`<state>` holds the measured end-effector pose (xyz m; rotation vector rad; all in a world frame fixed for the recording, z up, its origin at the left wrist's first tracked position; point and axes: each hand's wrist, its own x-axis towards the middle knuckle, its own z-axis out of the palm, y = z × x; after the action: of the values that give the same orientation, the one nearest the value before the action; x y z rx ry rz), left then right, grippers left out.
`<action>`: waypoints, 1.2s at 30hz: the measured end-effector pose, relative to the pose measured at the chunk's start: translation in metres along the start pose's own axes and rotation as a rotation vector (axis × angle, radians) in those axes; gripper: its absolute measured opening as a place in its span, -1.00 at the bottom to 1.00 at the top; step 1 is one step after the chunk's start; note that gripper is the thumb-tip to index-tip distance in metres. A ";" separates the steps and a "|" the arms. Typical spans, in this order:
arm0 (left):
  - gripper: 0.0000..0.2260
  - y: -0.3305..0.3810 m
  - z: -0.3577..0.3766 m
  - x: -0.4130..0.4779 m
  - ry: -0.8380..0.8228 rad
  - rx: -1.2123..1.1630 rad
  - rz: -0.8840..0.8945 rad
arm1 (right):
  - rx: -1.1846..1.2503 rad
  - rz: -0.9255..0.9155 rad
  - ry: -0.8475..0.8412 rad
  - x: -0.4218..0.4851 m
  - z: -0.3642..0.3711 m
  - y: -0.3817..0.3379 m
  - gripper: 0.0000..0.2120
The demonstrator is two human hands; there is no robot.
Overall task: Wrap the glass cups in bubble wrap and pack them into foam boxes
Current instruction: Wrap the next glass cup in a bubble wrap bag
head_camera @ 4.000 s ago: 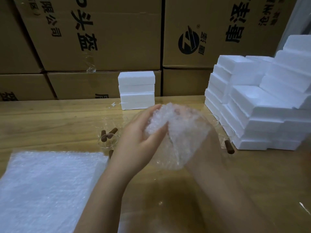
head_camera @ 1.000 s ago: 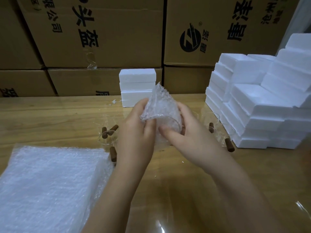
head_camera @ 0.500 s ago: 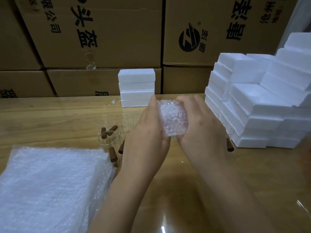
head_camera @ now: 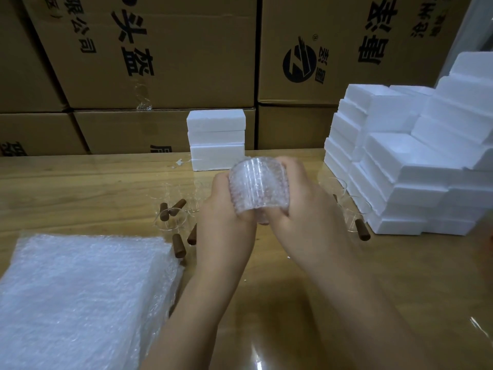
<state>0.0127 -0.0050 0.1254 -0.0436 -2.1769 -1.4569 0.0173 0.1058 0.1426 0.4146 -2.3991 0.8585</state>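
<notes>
A bubble-wrapped glass cup (head_camera: pixel 257 186) is held above the middle of the wooden table (head_camera: pixel 80 193). My left hand (head_camera: pixel 226 209) grips its left side and my right hand (head_camera: pixel 301 201) grips its right side, fingers curled under the bundle. The cup inside is hidden by the wrap. Bare glass cups with brown wooden handles (head_camera: pixel 170 217) stand left of my hands, and more glass cups (head_camera: pixel 352 209) stand to the right by the foam. A stack of bubble wrap sheets (head_camera: pixel 77 295) lies at the near left.
A small stack of white foam boxes (head_camera: pixel 216 138) stands at the table's back. A large pile of foam boxes (head_camera: pixel 416 161) fills the right side. Brown cardboard cartons (head_camera: pixel 160 62) form a wall behind the table.
The loose bubble wrap has been folded tight around the cup into a compact roll. Both hands have closed in on it and turned it so its curved side faces up.
</notes>
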 end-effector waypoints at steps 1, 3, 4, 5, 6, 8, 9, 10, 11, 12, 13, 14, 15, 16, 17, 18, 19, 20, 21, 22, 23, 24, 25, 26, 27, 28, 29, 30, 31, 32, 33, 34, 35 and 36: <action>-0.79 0.001 0.003 -0.002 0.007 -0.017 -0.007 | 0.003 0.010 0.041 0.000 0.001 -0.001 -0.52; -0.79 0.000 0.009 -0.005 0.023 -0.025 0.013 | 0.018 0.039 0.096 0.001 0.001 0.000 -0.53; -0.77 -0.001 0.011 -0.006 0.015 -0.019 0.036 | 0.021 0.057 0.111 0.001 0.000 0.001 -0.53; -0.75 -0.001 0.011 -0.006 -0.020 -0.003 0.066 | 0.023 0.078 0.117 0.002 -0.001 0.003 -0.54; -0.70 -0.003 0.009 -0.005 -0.082 0.023 0.104 | 0.027 0.113 0.109 0.004 -0.002 0.006 -0.58; -0.49 -0.009 0.000 -0.001 -0.290 0.118 0.184 | 0.068 0.229 0.046 0.008 -0.006 0.014 -0.72; -0.31 -0.012 -0.006 0.001 -0.401 0.189 0.221 | 0.108 0.290 -0.004 0.010 -0.009 0.018 -0.82; -0.13 -0.014 -0.012 0.003 -0.479 0.267 0.260 | 0.154 0.348 -0.065 0.013 -0.012 0.022 -0.91; -0.01 -0.014 -0.017 0.004 -0.512 0.327 0.310 | 0.200 0.396 -0.134 0.015 -0.015 0.024 -0.94; 0.04 -0.012 -0.019 0.004 -0.511 0.353 0.378 | 0.228 0.427 -0.218 0.015 -0.017 0.024 -0.92; 0.05 -0.009 -0.020 0.004 -0.494 0.349 0.455 | 0.225 0.425 -0.321 0.015 -0.018 0.021 -0.89; 0.02 -0.006 -0.021 0.004 -0.471 0.321 0.529 | 0.208 0.404 -0.429 0.015 -0.020 0.016 -0.88; -0.03 -0.004 -0.021 0.003 -0.453 0.278 0.591 | 0.209 0.379 -0.527 0.014 -0.021 0.013 -0.88; -0.10 -0.002 -0.021 0.002 -0.436 0.236 0.644 | 0.234 0.360 -0.599 0.013 -0.022 0.010 -0.86; -0.17 0.000 -0.021 0.000 -0.419 0.203 0.692 | 0.269 0.339 -0.645 0.012 -0.024 0.010 -0.81; -0.24 0.001 -0.021 -0.001 -0.405 0.174 0.726 | 0.308 0.329 -0.683 0.011 -0.027 0.009 -0.76; -0.30 0.003 -0.022 -0.001 -0.397 0.136 0.732 | 0.365 0.324 -0.724 0.009 -0.031 0.009 -0.75; -0.34 0.004 -0.022 -0.001 -0.395 0.084 0.716 | 0.455 0.334 -0.769 0.007 -0.037 0.009 -0.74; -0.38 0.006 -0.023 -0.001 -0.386 0.025 0.692 | 0.550 0.336 -0.808 0.006 -0.043 0.010 -0.71; -0.42 0.005 -0.024 -0.001 -0.367 -0.028 0.666 | 0.599 0.325 -0.818 0.004 -0.049 0.011 -0.67; -0.45 0.005 -0.026 0.000 -0.339 -0.069 0.635 | 0.582 0.272 -0.782 0.003 -0.055 0.013 -0.66; -0.47 0.005 -0.029 0.000 -0.308 -0.094 0.596 | 0.540 0.206 -0.691 0.003 -0.060 0.013 -0.67; -0.48 0.005 -0.032 0.000 -0.281 -0.110 0.553 | 0.502 0.121 -0.542 0.003 -0.063 0.015 -0.69; -0.49 0.005 -0.035 0.001 -0.264 -0.120 0.515 | 0.477 0.023 -0.378 0.004 -0.066 0.014 -0.73; -0.50 0.004 -0.038 0.001 -0.258 -0.122 0.488 | 0.464 -0.090 -0.270 0.005 -0.068 0.013 -0.78; -0.50 0.004 -0.039 0.001 -0.260 -0.115 0.471 | 0.456 -0.191 -0.233 0.005 -0.068 0.012 -0.78; -0.50 0.005 -0.040 0.001 -0.268 -0.104 0.460 | 0.443 -0.263 -0.250 0.005 -0.066 0.010 -0.75; -0.50 0.006 -0.040 0.001 -0.282 -0.096 0.455 | 0.411 -0.297 -0.286 0.004 -0.064 0.008 -0.71; -0.51 0.007 -0.040 0.001 -0.299 -0.085 0.456 | 0.356 -0.302 -0.318 0.004 -0.060 0.007 -0.67; -0.52 0.008 -0.039 0.001 -0.316 -0.072 0.459 | 0.291 -0.290 -0.345 0.004 -0.056 0.006 -0.62; -0.52 0.010 -0.038 0.001 -0.331 -0.067 0.454 | 0.229 -0.279 -0.371 0.005 -0.053 0.004 -0.57; -0.53 0.011 -0.038 0.000 -0.344 -0.084 0.438 | 0.185 -0.281 -0.394 0.004 -0.050 0.003 -0.53; -0.54 0.012 -0.038 0.000 -0.357 -0.124 0.414 | 0.160 -0.296 -0.407 0.003 -0.048 0.000 -0.51; -0.56 0.013 -0.039 0.000 -0.371 -0.165 0.392 | 0.153 -0.312 -0.413 0.002 -0.046 -0.001 -0.49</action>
<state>0.0316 -0.0333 0.1477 -0.8091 -2.1528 -1.4744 0.0341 0.1349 0.1740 1.0873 -2.5370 0.8803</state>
